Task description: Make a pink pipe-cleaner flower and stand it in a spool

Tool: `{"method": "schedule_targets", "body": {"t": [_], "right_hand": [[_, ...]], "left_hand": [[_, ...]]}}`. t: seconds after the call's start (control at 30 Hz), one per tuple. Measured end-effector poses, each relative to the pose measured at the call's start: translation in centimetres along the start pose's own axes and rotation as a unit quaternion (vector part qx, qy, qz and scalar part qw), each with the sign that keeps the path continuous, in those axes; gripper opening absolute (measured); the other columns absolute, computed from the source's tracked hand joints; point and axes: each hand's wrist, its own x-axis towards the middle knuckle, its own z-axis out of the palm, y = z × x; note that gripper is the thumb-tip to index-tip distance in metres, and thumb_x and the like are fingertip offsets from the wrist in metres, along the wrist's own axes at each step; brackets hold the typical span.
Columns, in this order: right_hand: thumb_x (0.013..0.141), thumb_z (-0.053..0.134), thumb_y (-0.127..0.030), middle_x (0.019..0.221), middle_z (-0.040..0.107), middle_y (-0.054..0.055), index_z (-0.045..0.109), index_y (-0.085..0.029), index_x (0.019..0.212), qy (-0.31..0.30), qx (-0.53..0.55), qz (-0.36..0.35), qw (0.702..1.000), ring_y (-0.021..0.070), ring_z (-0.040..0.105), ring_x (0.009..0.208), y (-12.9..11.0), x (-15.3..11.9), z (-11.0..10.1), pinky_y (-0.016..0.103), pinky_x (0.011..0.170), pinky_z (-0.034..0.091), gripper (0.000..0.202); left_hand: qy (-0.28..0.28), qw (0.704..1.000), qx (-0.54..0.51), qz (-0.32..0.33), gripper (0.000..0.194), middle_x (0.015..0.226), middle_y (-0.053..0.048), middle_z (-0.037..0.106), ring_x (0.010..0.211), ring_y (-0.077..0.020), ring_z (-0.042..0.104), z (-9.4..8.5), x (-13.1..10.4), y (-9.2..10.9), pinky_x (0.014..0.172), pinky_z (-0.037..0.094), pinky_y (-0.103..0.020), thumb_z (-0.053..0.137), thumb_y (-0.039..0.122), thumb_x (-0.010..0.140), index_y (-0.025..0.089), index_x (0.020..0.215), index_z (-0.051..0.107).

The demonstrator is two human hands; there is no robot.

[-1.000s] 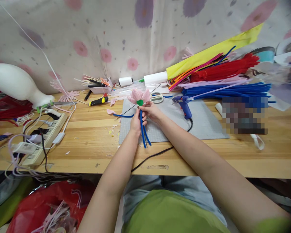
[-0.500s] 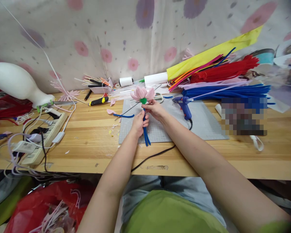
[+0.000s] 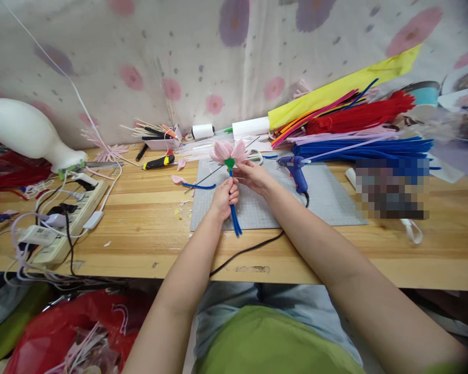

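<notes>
A pink fabric-like flower [image 3: 229,151] with a green base stands upright over the grey cutting mat [image 3: 327,208]. Its blue pipe-cleaner stems [image 3: 236,221] hang down in a bundle. My left hand [image 3: 224,198] is closed around those stems below the green base. Just right of the flower is my right hand [image 3: 253,177], its fingertips close under the right petals and beside the stem; the fingers look apart, and whether they touch is hard to make out. A blue glue gun [image 3: 296,171] lies on the mat to the right.
Blue pipe cleaners [image 3: 366,149] and red ones [image 3: 362,111] are piled at the back right. A yellow-black utility knife [image 3: 158,162] and a loose blue strip [image 3: 200,185] lie left of the mat. A power strip [image 3: 76,218] with tangled cords occupies the left side. The glue gun's cord [image 3: 249,252] crosses the front.
My right hand has eased off the flower's green base and shifted slightly right and down, its fingers loosening. My left hand still grips the stems; the flower has barely moved.
</notes>
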Motion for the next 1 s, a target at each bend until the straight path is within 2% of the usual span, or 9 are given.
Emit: {"method": "schedule_targets", "body": {"t": [0.13,0.23,0.4,0.47,0.53,0.67,0.73,0.83,1.0], "right_hand": [[0.066,0.068,-0.039,0.056,0.055,-0.006,0.042,-0.019,0.065,0.075,-0.091,-0.027,0.993,0.0042,0.046,0.049,0.1,-0.7,-1.0,0.017,0.048,0.035,0.032],[0.071,0.064,-0.040,0.045,0.047,-0.007,0.040,-0.019,0.059,0.081,-0.174,-0.045,0.980,0.0046,0.039,0.039,0.5,-1.0,-1.6,0.018,0.041,0.029,0.033],[0.081,0.048,-0.045,0.039,0.045,-0.005,0.041,-0.019,0.050,0.109,-0.277,-0.084,0.951,0.0056,0.038,0.035,1.2,-0.9,-1.2,0.020,0.040,0.029,0.041],[0.079,0.053,-0.043,0.045,0.050,-0.004,0.046,-0.018,0.053,0.100,-0.238,-0.087,0.962,0.0056,0.043,0.040,1.4,-0.8,-0.5,0.020,0.044,0.034,0.036],[0.072,0.063,-0.037,0.054,0.056,-0.004,0.054,-0.016,0.063,0.061,-0.164,-0.072,0.982,0.0051,0.047,0.046,1.4,-0.6,0.2,0.019,0.049,0.039,0.024],[0.068,0.067,-0.028,0.062,0.063,-0.001,0.061,-0.014,0.070,0.010,-0.053,0.015,0.998,0.0039,0.049,0.049,1.3,-0.3,1.4,0.017,0.051,0.041,0.016],[0.071,0.065,-0.025,0.060,0.063,0.000,0.062,-0.013,0.068,0.017,-0.026,0.056,0.998,0.0052,0.052,0.050,1.1,-0.1,1.7,0.017,0.050,0.042,0.012],[0.074,0.063,-0.019,0.060,0.065,0.002,0.061,-0.013,0.066,0.038,-0.014,0.072,0.997,0.0062,0.054,0.049,0.7,-0.1,2.2,0.017,0.048,0.043,0.010],[0.076,0.060,-0.020,0.059,0.065,0.001,0.060,-0.013,0.065,0.053,-0.050,0.078,0.994,0.0035,0.043,0.035,0.0,-0.3,2.2,0.018,0.036,0.036,0.013]], "left_hand": [[-0.007,1.000,-0.002,-0.008,0.017,0.046,0.009,0.026,0.031,0.0004,0.019,-0.1,0.1,0.0,0.032,0.009,-0.010,0.045,0.025,0.086,0.013,0.073,0.048],[-0.008,1.000,0.002,-0.015,0.018,0.046,0.010,0.025,0.031,0.0003,0.018,-0.1,0.2,-0.1,0.031,0.009,-0.010,0.047,0.027,0.085,0.014,0.073,0.047],[-0.003,1.000,0.001,-0.021,0.019,0.046,0.010,0.025,0.031,0.0001,0.018,0.0,0.1,0.0,0.031,0.009,-0.010,0.047,0.028,0.085,0.014,0.072,0.046],[0.001,1.000,0.001,-0.022,0.020,0.045,0.010,0.024,0.031,0.0001,0.018,0.0,0.1,0.0,0.031,0.009,-0.010,0.046,0.028,0.086,0.014,0.071,0.046],[0.003,1.000,0.003,-0.023,0.021,0.045,0.010,0.024,0.031,0.0001,0.018,0.0,0.1,0.0,0.031,0.009,-0.010,0.047,0.029,0.085,0.014,0.070,0.046],[0.001,1.000,0.006,-0.019,0.022,0.045,0.010,0.025,0.031,0.0002,0.018,-0.1,0.3,-0.1,0.031,0.009,-0.010,0.050,0.030,0.084,0.014,0.070,0.045],[0.000,1.000,0.005,-0.016,0.021,0.045,0.010,0.025,0.031,0.0001,0.018,-0.1,0.3,-0.1,0.030,0.008,-0.010,0.050,0.031,0.083,0.014,0.071,0.046],[-0.007,1.000,-0.006,-0.010,0.021,0.047,0.009,0.028,0.032,0.0002,0.020,-0.1,0.2,0.0,0.031,0.010,-0.010,0.052,0.032,0.083,0.014,0.073,0.047],[-0.057,0.996,-0.042,-0.058,0.023,0.054,0.005,0.035,0.037,-0.0019,0.030,0.0,-0.2,0.5,0.032,0.021,-0.012,0.042,0.031,0.087,0.012,0.077,0.051]]}}
